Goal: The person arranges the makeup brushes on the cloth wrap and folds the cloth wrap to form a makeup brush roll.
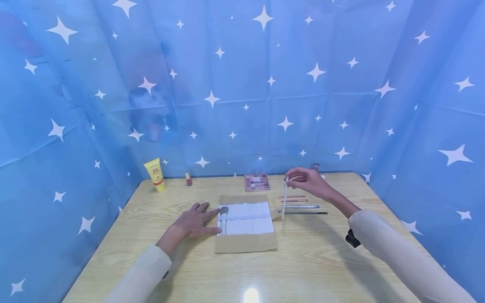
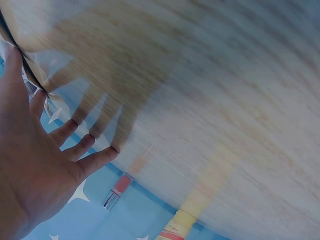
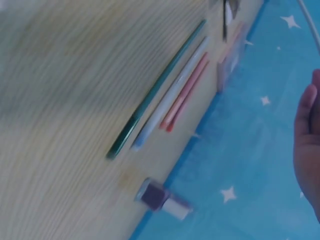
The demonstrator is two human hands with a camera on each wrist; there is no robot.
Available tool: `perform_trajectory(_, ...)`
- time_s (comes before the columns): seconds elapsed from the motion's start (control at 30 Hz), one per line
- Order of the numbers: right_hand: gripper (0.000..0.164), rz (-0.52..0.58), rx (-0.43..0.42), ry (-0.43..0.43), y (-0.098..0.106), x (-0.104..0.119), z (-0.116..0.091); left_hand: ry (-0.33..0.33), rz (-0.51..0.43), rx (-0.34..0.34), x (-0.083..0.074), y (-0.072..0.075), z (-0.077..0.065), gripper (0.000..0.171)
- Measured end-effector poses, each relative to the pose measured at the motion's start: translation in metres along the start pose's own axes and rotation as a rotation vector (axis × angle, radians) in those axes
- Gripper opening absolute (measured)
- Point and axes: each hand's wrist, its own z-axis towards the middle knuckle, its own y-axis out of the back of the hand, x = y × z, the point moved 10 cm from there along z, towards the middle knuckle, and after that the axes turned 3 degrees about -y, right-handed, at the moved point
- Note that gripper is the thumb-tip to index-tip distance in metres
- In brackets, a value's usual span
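Observation:
An unrolled brush pouch (image 1: 246,243), tan outside with a white lining, lies flat mid-table. One fluffy makeup brush (image 1: 224,216) sits in its leftmost slot. My left hand (image 1: 191,222) lies with spread fingers beside the pouch, index finger and thumb touching its left edge. Just beyond the pouch's right side, my right hand (image 1: 308,182) pinches the top of a slim white makeup brush (image 1: 285,198), which hangs nearly upright. In the right wrist view, part of this brush (image 3: 311,25) shows above the fingers. Several slim brushes (image 1: 301,206) lie in a row below that hand.
Behind the pouch lies an eyeshadow palette (image 1: 257,182). A yellow tube (image 1: 155,174) and a lipstick (image 1: 188,179) stand at the back left. A small dark bottle with a white cap (image 3: 155,195) is at the back right. A blue star-patterned curtain (image 1: 242,84) surrounds the table.

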Motion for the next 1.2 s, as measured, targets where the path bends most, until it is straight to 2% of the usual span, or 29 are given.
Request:
perform_trajectory(0.23, 0.034, 0.059, 0.048, -0.019, -0.023, 0.008, 0.021, 0.009, 0.017, 0.003, 0.000, -0.001, 0.001, 0.084)
perform_trajectory(0.5, 0.030, 0.049, 0.061, 0.007, -0.046, 0.009, 0.042, 0.007, 0.014, -0.001, -0.003, 0.004, 0.000, 0.083)
perform_trajectory(0.93, 0.029, 0.048, 0.094, 0.055, -0.083, 0.012, 0.066, 0.012, 0.025, 0.003, 0.000, 0.000, 0.002, 0.083)
perform_trajectory(1.03, 0.028, 0.033, 0.090, 0.045, -0.092, 0.012, 0.071, 0.011, 0.031, 0.005, 0.001, -0.002, 0.004, 0.084)
perform_trajectory(1.2, 0.028, 0.019, 0.078, 0.083, -0.107, 0.019, 0.082, 0.018, 0.036, 0.008, 0.003, -0.003, 0.004, 0.084)
